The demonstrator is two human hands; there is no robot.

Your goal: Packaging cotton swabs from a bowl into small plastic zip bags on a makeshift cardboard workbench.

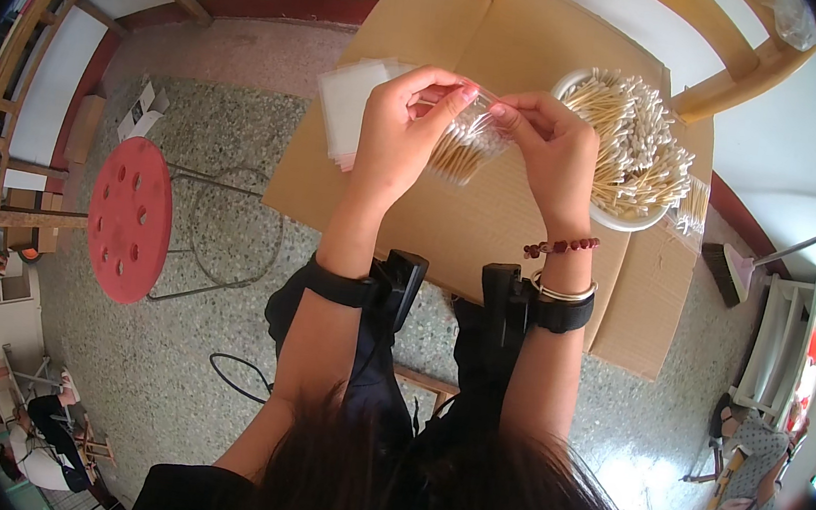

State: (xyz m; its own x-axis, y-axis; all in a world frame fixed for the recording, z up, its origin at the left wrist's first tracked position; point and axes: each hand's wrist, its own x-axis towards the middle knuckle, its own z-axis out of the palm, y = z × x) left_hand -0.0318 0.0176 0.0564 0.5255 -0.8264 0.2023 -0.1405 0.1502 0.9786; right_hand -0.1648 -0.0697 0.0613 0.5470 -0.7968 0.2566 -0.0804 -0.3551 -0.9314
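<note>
My left hand point(410, 119) and my right hand point(554, 141) pinch the top edge of a small clear plastic bag point(461, 155) between thumbs and fingers. Cotton swabs with white tips and wooden sticks fill the bag, which hangs over the cardboard. To the right of my right hand stands a white bowl point(630, 223) heaped with loose cotton swabs point(634, 130). Flat, see-through bags point(345, 97) lie in a stack left of my left hand. Partly behind the bowl's right side, another bag of swabs point(695, 204) lies on the cardboard.
Flattened cardboard point(380, 232) covers the work surface. A wooden chair point(728, 50) stands at its far side. To the left is a red round stool point(130, 220); at the right, a broom point(728, 271). Other people sit at the lower left point(44, 445) and lower right point(755, 476).
</note>
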